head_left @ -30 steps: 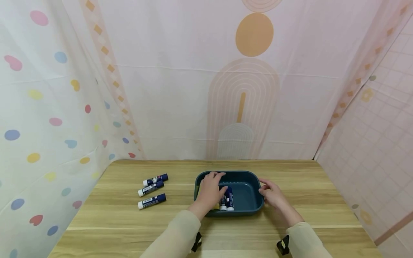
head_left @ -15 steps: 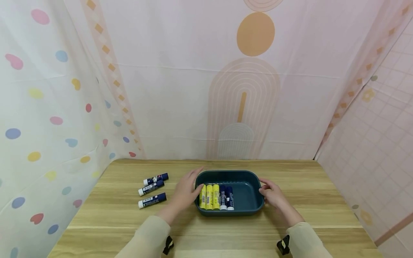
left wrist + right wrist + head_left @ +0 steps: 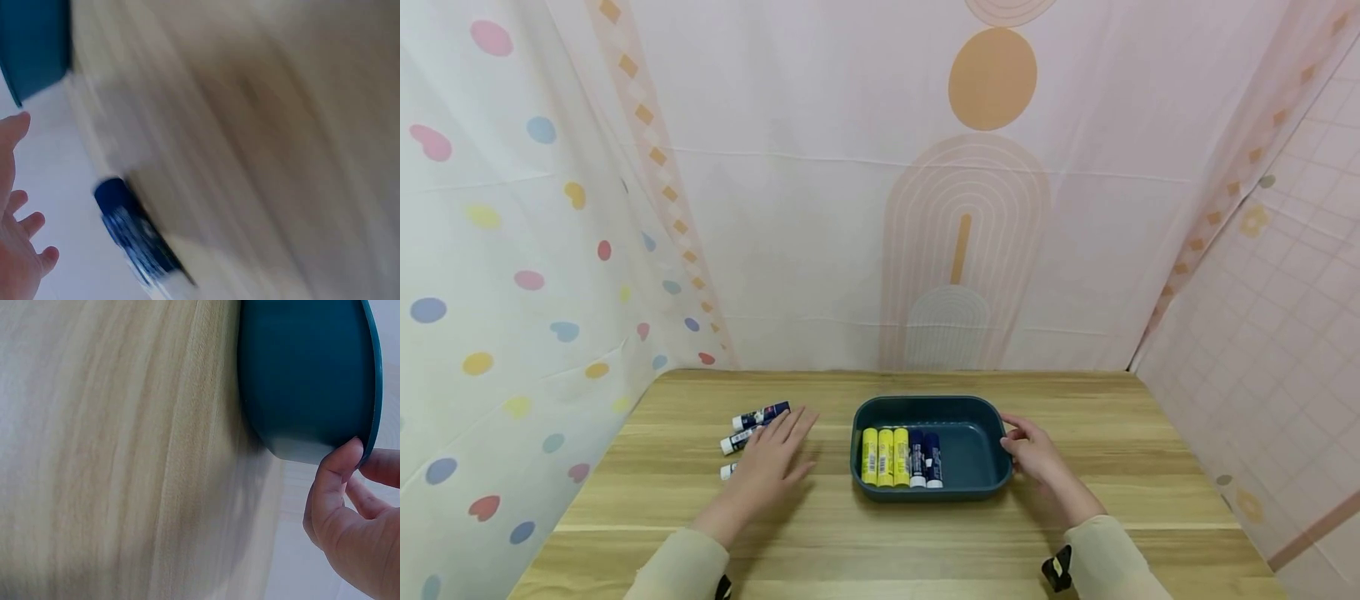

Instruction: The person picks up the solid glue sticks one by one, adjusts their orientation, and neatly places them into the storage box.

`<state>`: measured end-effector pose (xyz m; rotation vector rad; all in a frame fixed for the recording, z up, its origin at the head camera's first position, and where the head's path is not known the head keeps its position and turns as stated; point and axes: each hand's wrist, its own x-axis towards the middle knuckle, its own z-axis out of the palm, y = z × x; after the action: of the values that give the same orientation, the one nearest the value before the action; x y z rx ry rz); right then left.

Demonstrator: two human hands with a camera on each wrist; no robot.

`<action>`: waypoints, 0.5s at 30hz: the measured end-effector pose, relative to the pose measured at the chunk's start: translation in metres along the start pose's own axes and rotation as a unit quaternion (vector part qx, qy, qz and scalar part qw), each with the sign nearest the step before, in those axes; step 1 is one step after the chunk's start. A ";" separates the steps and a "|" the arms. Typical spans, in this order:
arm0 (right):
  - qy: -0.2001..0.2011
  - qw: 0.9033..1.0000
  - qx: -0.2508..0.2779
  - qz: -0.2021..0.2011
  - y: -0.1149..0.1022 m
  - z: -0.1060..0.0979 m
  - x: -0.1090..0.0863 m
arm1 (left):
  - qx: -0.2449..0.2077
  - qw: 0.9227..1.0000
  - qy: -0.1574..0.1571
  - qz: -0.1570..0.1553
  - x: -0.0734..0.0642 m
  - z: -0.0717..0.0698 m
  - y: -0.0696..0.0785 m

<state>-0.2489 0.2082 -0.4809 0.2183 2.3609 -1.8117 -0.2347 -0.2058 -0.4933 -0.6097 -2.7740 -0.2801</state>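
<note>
My left hand [image 3: 767,462], fingers spread, hovers over the navy glue sticks on the left of the table and holds nothing. One white-tipped glue stick [image 3: 727,472] is mostly hidden beneath it; two others, including the farthest glue stick [image 3: 762,415], lie just beyond. A blurred navy glue stick [image 3: 140,234] shows beside the fingers in the left wrist view. My right hand [image 3: 1037,458] pinches the right end of a dark teal plastic box [image 3: 932,495] at its rim. Inside, three yellow glue sticks [image 3: 886,458] and two navy glue sticks [image 3: 933,460] lie side by side against the left end.
Everything rests on a light wood-grain table [image 3: 940,550]. Patterned curtains [image 3: 820,250] hang behind it and along both sides. The box's right half shows its bare floor.
My left hand has left the box's inside, passed its left rim, and moved left over the loose glue sticks. The right hand and the box have stayed put.
</note>
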 end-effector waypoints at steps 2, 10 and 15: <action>0.000 1.000 -0.001 -0.001 0.000 0.000 0.000 | 0.012 1.000 -0.004 -0.006 -0.007 0.002 -0.008; -0.001 1.000 -0.005 -0.001 -0.001 -0.001 -0.001 | -0.001 0.999 -0.030 -0.029 -0.022 0.004 -0.027; -0.004 1.000 0.001 0.000 0.000 -0.001 0.000 | 0.006 0.999 -0.046 -0.029 -0.025 0.000 -0.033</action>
<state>-0.2490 0.2091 -0.4811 0.2120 2.3535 -1.8130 -0.2275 -0.2448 -0.5054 -0.5542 -2.8829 -0.2546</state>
